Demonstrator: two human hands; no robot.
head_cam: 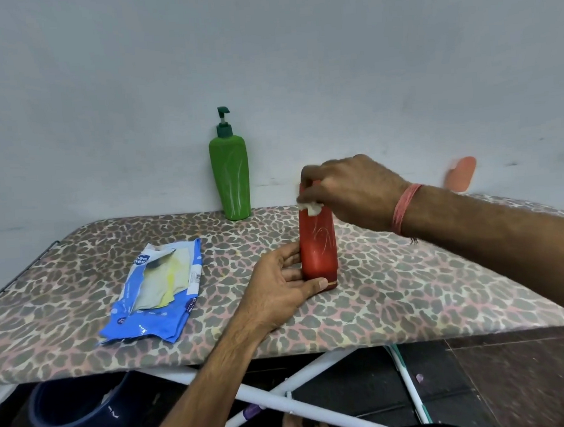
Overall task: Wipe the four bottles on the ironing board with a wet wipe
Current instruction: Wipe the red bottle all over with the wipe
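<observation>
We steady the upright red bottle (317, 247) mid-board with our left hand (283, 289) clasping its base, while our right hand (348, 189) pinches the wipe (310, 208) against its top.

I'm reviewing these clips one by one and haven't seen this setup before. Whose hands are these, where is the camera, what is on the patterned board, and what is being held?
There is no robot here: a person works with two bare hands, filmed by one wide-angle camera worn on the head and looking forward and down.

The surface is a leopard-print ironing board against a pale wall. On it lie an opened blue wet-wipe packet and, upright at the far edge, a green plastic pump bottle. A blurred salmon-pink bottle shows behind the right forearm; a fourth bottle is not visible.

The left hand steadies the base of an upright red plastic bottle. The right hand, with a pink thread band on its wrist, presses a small white wipe against the bottle's upper part.
</observation>
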